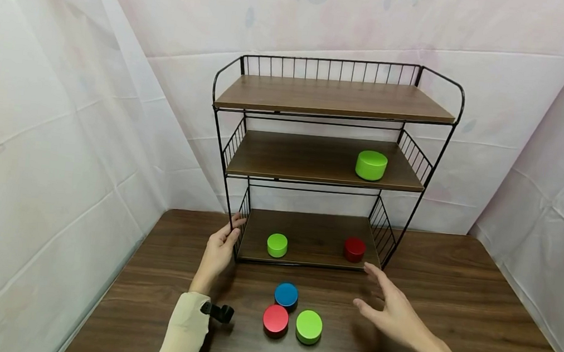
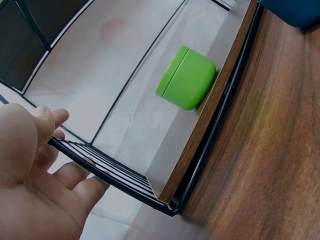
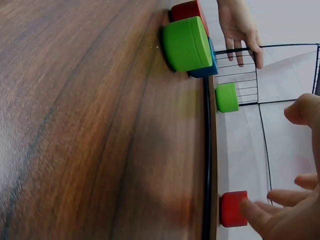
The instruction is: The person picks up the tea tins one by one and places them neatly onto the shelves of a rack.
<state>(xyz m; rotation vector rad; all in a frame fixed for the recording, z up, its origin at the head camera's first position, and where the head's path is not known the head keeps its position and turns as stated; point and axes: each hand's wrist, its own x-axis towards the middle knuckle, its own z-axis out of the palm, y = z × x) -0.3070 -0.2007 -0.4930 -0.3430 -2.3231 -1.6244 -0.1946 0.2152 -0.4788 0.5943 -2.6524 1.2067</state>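
A black wire rack (image 1: 335, 113) with three brown shelves stands on the wooden table. At its lower left side my left hand (image 1: 220, 249) holds the wire side rail (image 2: 115, 175), thumb and fingers on either side of it. My right hand (image 1: 395, 314) hovers, fingers spread and holding nothing, by the bottom shelf's front right corner. Closest to it is a dark red round container (image 1: 354, 250) on that shelf; in the right wrist view a fingertip overlaps this container (image 3: 233, 209), and contact cannot be told. A small green round container (image 1: 277, 245) sits at the bottom shelf's left.
A larger green container (image 1: 370, 166) stands on the middle shelf, toward the right. In front of the rack, blue (image 1: 286, 295), red (image 1: 275, 319) and green (image 1: 309, 327) containers are grouped on the table (image 1: 140, 298). Pale cloth (image 1: 65, 123) hangs around the table.
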